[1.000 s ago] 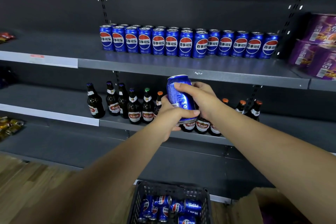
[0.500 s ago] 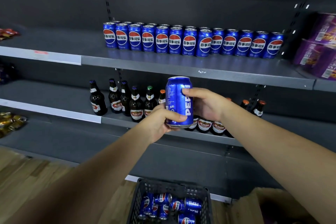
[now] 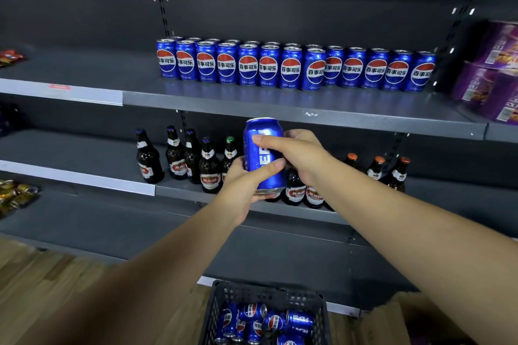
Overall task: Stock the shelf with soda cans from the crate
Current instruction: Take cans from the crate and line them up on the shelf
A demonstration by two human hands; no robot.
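Observation:
I hold one blue soda can (image 3: 262, 173) upright in front of the bottle shelf, below the edge of the upper shelf (image 3: 280, 105). My left hand (image 3: 246, 185) grips its lower part, thumb across the front. My right hand (image 3: 297, 154) grips its upper right side, fingers wrapped over the label. On the upper shelf stand several blue soda cans (image 3: 291, 67) in two rows, logos facing out. The dark crate (image 3: 215, 311) sits on the floor at the bottom with several cans (image 3: 269, 322) lying loose inside.
Brown beer bottles (image 3: 208, 168) stand on the middle shelf behind my hands. Purple packs (image 3: 493, 73) fill the upper shelf's right end. Snack packets (image 3: 16, 193) lie at the far left. A cardboard box (image 3: 414, 319) stands right of the crate on the wooden floor.
The can has turned upright and been rotated in my hands, and it sits slightly higher toward the upper shelf. My right hand's fingers now cover part of the label.

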